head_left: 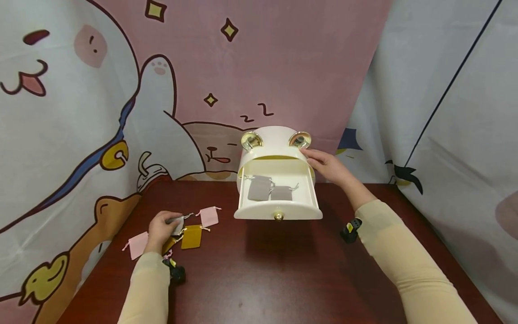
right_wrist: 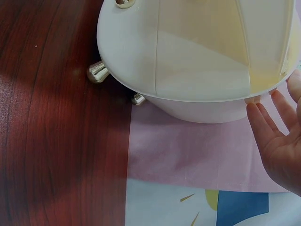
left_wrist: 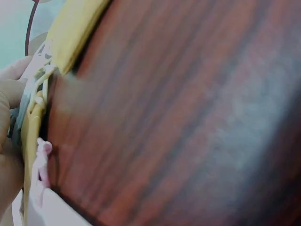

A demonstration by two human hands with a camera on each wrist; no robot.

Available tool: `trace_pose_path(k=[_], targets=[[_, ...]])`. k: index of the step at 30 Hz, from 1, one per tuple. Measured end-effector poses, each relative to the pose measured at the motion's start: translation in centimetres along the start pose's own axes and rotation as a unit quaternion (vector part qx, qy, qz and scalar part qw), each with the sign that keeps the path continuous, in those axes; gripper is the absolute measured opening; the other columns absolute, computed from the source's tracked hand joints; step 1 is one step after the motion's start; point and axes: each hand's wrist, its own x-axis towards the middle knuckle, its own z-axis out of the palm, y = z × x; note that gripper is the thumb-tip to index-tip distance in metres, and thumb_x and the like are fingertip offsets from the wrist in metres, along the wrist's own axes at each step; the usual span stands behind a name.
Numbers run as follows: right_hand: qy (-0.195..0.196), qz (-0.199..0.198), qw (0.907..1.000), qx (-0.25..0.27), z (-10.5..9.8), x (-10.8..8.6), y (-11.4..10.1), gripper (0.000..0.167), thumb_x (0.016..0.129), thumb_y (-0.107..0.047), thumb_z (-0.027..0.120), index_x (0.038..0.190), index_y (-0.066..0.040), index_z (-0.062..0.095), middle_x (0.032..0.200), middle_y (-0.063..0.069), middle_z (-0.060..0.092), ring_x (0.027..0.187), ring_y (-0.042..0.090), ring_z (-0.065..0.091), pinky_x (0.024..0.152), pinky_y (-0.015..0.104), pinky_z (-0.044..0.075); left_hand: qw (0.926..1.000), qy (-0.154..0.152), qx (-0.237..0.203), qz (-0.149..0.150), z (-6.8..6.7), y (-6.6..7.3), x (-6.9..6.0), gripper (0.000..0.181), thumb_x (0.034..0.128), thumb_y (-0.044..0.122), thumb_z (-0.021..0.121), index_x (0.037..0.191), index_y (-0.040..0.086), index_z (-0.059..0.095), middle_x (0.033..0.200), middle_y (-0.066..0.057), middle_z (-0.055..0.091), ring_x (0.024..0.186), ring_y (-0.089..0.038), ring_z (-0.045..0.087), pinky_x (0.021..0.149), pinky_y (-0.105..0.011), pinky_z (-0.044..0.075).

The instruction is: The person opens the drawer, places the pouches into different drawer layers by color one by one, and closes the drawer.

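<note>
On the left of the table, my left hand (head_left: 161, 227) pinches a grey drawstring pouch (head_left: 178, 226) among other small pouches. Beside it lie a mustard pouch (head_left: 191, 237), a partly covered mustard one (head_left: 169, 244) and pink pouches (head_left: 209, 216) on either side. My right hand (head_left: 325, 166) touches the upper right side of a white box (head_left: 276, 137) with gold ear-like rings; its fingers (right_wrist: 258, 120) are fairly straight in the right wrist view. The box's drawer (head_left: 255, 210) is pulled out, holding two grey pouches (head_left: 259, 188).
A gold knob (head_left: 278, 216) sits on the drawer front, which juts toward me over the dark red table (head_left: 283, 279). Gold feet (right_wrist: 98, 73) hold the box up. A printed cloth (head_left: 307, 67) hangs behind the table.
</note>
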Motion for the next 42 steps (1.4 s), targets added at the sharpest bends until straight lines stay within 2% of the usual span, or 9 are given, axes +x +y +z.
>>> trace_pose_path(k=[4, 9, 12, 18, 23, 31, 37, 42], targets=[[-0.005, 0.001, 1.0000, 0.000, -0.2, -0.9, -2.2, 0.045, 0.106, -0.008, 0.045, 0.148, 0.003, 0.038, 0.154, 0.028, 0.030, 0.142, 0.046, 0.026, 0.110, 0.060, 0.029, 0.9996, 0.024, -0.007, 0.013, -0.3, 0.1, 0.1, 0.017, 0.0920, 0.002, 0.069, 0.107, -0.001, 0.075, 0.116, -0.021, 0.059, 0.108, -0.037, 0.055, 0.098, -0.053, 0.043], [-0.002, 0.007, 1.0000, -0.002, -0.2, -1.1, -2.6, 0.044, 0.106, -0.006, 0.045, 0.148, 0.004, 0.039, 0.154, 0.027, 0.031, 0.142, 0.044, 0.027, 0.110, 0.058, 0.029, 0.9985, 0.044, -0.028, 0.014, -0.7, 1.0, 0.4, 0.017, 0.0929, 0.005, 0.069, 0.107, -0.002, 0.074, 0.118, -0.021, 0.060, 0.108, -0.036, 0.054, 0.096, -0.052, 0.045], [-0.005, 0.006, 1.0000, -0.001, -0.2, -0.9, -2.3, 0.045, 0.105, -0.005, 0.045, 0.148, 0.004, 0.038, 0.154, 0.028, 0.031, 0.141, 0.045, 0.027, 0.110, 0.059, 0.030, 0.9979, 0.050, -0.036, 0.018, -0.9, 1.7, 0.5, 0.017, 0.0930, 0.006, 0.069, 0.108, -0.001, 0.075, 0.118, -0.019, 0.061, 0.108, -0.035, 0.055, 0.096, -0.052, 0.046], [0.002, -0.001, 1.0000, -0.002, 0.1, 0.4, 0.7, 0.046, 0.106, -0.011, 0.046, 0.150, -0.002, 0.039, 0.155, 0.024, 0.031, 0.143, 0.042, 0.027, 0.110, 0.058, 0.029, 0.9976, 0.052, -0.041, 0.022, -1.4, 3.1, 0.8, 0.019, 0.0930, 0.008, 0.070, 0.110, 0.001, 0.075, 0.119, -0.018, 0.062, 0.108, -0.033, 0.055, 0.096, -0.050, 0.046], [0.006, -0.001, 1.0000, -0.007, 0.1, 0.7, 1.8, 0.047, 0.106, -0.017, 0.048, 0.151, -0.009, 0.041, 0.157, 0.019, 0.032, 0.144, 0.038, 0.028, 0.111, 0.056, 0.029, 0.9971, 0.052, -0.037, 0.042, -1.7, 4.8, 0.9, 0.020, 0.0925, 0.010, 0.071, 0.110, 0.003, 0.076, 0.118, -0.017, 0.064, 0.105, -0.031, 0.057, 0.091, -0.049, 0.050], [0.008, 0.002, 0.9999, -0.008, 0.1, 0.7, 1.9, 0.046, 0.105, -0.018, 0.049, 0.151, -0.009, 0.042, 0.156, 0.018, 0.033, 0.144, 0.037, 0.028, 0.112, 0.056, 0.029, 0.9951, 0.048, -0.037, 0.078, -2.3, 7.7, 1.1, 0.020, 0.0913, 0.016, 0.073, 0.109, 0.007, 0.077, 0.117, -0.013, 0.066, 0.102, -0.028, 0.060, 0.081, -0.044, 0.054], [0.009, 0.004, 0.9998, -0.015, 0.3, 0.8, 2.1, 0.046, 0.106, -0.019, 0.048, 0.151, -0.011, 0.042, 0.156, 0.018, 0.034, 0.143, 0.038, 0.030, 0.110, 0.056, 0.030, 0.9922, 0.057, -0.050, 0.100, -2.7, 10.4, 0.9, 0.019, 0.0898, 0.015, 0.075, 0.107, 0.008, 0.078, 0.115, -0.010, 0.068, 0.099, -0.025, 0.060, 0.075, -0.036, 0.053], [0.008, 0.006, 0.9999, -0.013, 0.3, 1.0, 2.3, 0.046, 0.106, -0.021, 0.048, 0.151, -0.013, 0.042, 0.157, 0.016, 0.033, 0.142, 0.038, 0.031, 0.110, 0.056, 0.031, 0.9885, 0.058, -0.052, 0.130, -3.0, 12.8, 0.6, 0.018, 0.0884, 0.013, 0.076, 0.106, 0.007, 0.078, 0.112, -0.011, 0.069, 0.099, -0.025, 0.061, 0.072, -0.029, 0.051]])
